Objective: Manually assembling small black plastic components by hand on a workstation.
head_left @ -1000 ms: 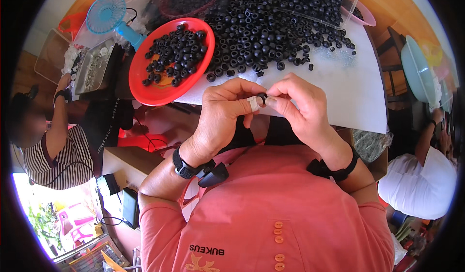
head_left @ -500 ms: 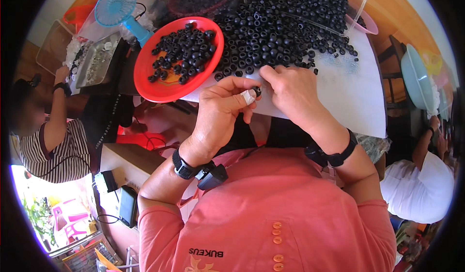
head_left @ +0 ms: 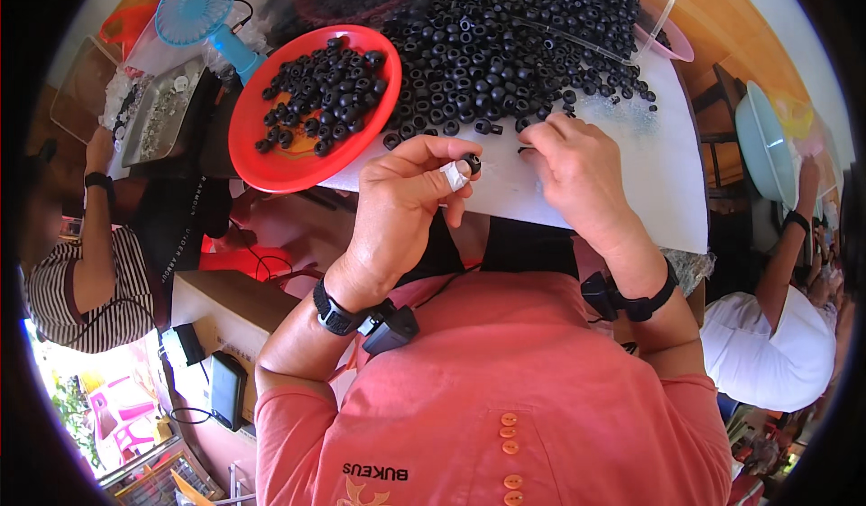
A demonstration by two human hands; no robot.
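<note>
My left hand (head_left: pixel 397 195) pinches a small black hollow bead (head_left: pixel 470 163) between thumb and fingers, and white tape is wrapped round the thumb. To its right, apart from it, my right hand (head_left: pixel 582 168) is closed over the table in front of the bead pile. A tiny dark piece shows at its fingertips, too small to name. Beyond both hands spreads a large pile of black hollow beads (head_left: pixel 505 64). At the left a red plate (head_left: pixel 242 150) holds many more beads (head_left: pixel 325 96).
A blue fan (head_left: pixel 195 6) and a metal tray (head_left: pixel 144 150) with small pieces stand at the far left. The white tabletop (head_left: pixel 663 172) extends right. A clear panel borders the pile. Co-workers sit on both sides; a teal basin (head_left: pixel 762 145) is at the right.
My right hand has drawn back from the pile's near edge and moved right, away from my left hand. My left hand still holds its bead. The whole view has shifted slightly.
</note>
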